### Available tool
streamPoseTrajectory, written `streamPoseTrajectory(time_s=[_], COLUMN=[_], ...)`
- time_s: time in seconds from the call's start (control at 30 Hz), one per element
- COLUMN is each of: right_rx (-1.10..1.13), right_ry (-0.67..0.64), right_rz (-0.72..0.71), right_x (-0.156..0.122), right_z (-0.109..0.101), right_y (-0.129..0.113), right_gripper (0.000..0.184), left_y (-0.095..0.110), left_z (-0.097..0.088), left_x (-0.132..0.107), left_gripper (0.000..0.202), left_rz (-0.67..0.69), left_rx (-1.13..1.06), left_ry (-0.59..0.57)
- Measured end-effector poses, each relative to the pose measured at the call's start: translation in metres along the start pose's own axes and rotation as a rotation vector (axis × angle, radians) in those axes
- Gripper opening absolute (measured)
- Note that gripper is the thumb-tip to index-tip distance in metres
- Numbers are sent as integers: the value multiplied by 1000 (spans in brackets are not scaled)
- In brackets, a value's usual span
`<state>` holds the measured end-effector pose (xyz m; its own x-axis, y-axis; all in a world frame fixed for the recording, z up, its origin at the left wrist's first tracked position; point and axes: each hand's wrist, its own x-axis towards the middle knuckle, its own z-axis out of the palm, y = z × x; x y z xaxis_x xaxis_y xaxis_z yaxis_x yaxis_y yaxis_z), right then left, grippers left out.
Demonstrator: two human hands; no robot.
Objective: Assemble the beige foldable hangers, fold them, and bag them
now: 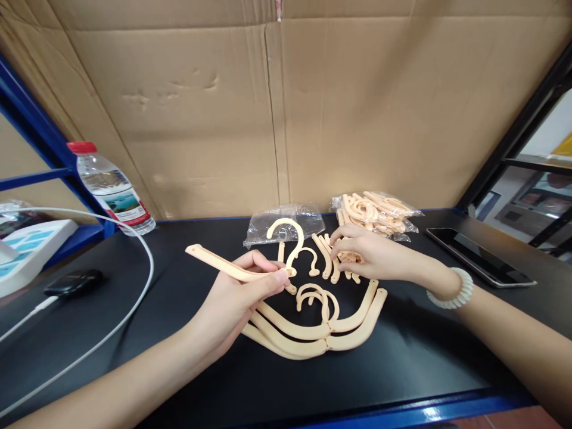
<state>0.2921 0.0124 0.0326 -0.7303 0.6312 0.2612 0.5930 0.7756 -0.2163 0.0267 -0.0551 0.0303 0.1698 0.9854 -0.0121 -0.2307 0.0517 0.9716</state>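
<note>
My left hand (243,298) is closed round a long peach plastic hanger arm (214,262) that points up to the left, with a hook piece (286,229) at its inner end. My right hand (364,256), with a white coiled band on its wrist, pinches small peach parts (348,257) from a loose pile on the black table (402,351). Between the hands lie curved hanger arms (313,333) and small hooks (315,295).
An empty clear bag (263,226) and a bag full of peach parts (379,214) lie at the back by the cardboard wall. A water bottle (111,190), white cable (143,262), black case (74,281) sit left; a tablet (478,256) right.
</note>
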Motion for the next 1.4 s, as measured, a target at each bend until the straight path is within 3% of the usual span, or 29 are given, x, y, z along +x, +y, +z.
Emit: streamPoseTrajectory(time_s=[0.1,0.53,0.83,1.0,1.27,1.4], right_rx=[22,-5,-86,-123,468,924], right_ry=[-42,-36,-11,31,334,505], right_rz=[-52,-143,-163,-176,-7,163], right_x=[1,6,9,9,10,12], right_z=[2,14,21,20,7,6], right_y=[-5,-14,-13,-16,-1,-3], right_gripper=[5,16,8,15,10,13], left_y=[1,-1,2,2,0,-1], left_z=[1,1,2,2,1,2], left_x=[-1,0,-1,-1,0,0], left_gripper=[25,24,23,25,25,25], left_rz=[-9,-14,-10,-15,-20,-25], left_rx=[-5,3,4,3,3,-12], left_ry=[8,4,3,10,10,9])
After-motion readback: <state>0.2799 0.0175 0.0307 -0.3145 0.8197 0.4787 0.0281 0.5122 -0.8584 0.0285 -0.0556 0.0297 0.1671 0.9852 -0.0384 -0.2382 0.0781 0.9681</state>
